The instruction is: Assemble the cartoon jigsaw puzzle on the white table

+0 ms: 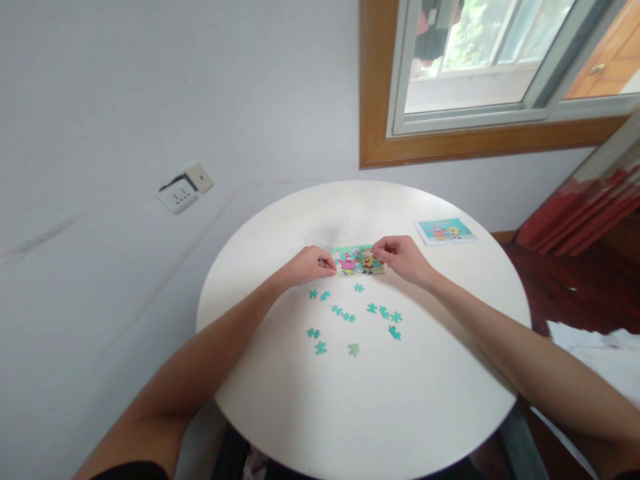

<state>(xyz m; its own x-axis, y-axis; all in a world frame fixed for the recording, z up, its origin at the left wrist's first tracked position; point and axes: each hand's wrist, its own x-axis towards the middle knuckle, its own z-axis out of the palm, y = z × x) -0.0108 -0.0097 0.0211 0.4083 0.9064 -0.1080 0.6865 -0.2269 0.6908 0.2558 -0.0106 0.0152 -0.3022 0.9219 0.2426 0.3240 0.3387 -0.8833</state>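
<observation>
A partly assembled jigsaw puzzle (349, 263), with a pink figure and a yellow one on green, lies flat on the white table. My left hand (311, 265) is closed at its left edge, thumb and fingertips against the border. Over the upper right corner, my right hand (404, 259) has its fingers pinched together on the puzzle; whether a separate piece is between them is hidden. Several loose teal puzzle pieces (384, 312) are scattered nearer to me, and a paler green piece (353, 349) lies closest.
The round white table (430, 393) stands against a wall with a socket (179, 195). A reference picture card (446, 231) of the same figures rests at the back right. Beyond are a wood-framed window (375, 150) and a red curtain (575, 207).
</observation>
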